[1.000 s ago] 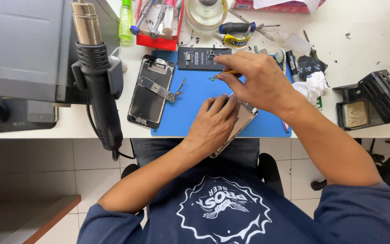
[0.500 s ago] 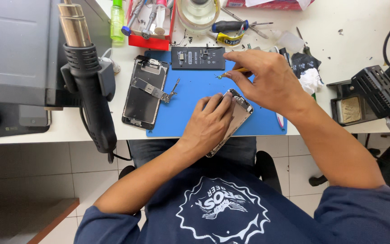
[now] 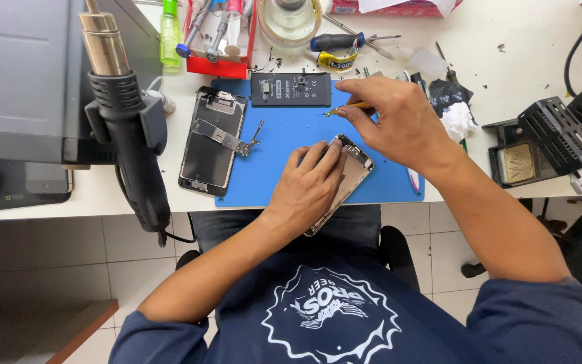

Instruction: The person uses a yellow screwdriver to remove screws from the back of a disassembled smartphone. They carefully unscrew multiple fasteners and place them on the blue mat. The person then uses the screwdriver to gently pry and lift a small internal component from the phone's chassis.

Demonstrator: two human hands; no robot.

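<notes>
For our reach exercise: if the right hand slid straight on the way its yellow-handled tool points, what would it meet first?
Probably bare blue rubber mat, then the small loose metal bracket; the right hand points its yellow-handled tool leftward. Depth unclear.

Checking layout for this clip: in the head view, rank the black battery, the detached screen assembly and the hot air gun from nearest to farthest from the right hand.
From the right hand:
1. Black battery, just to its left at the mat's top edge.
2. Detached screen assembly, on the mat's left edge.
3. Hot air gun, hanging off the desk's left side.
</notes>
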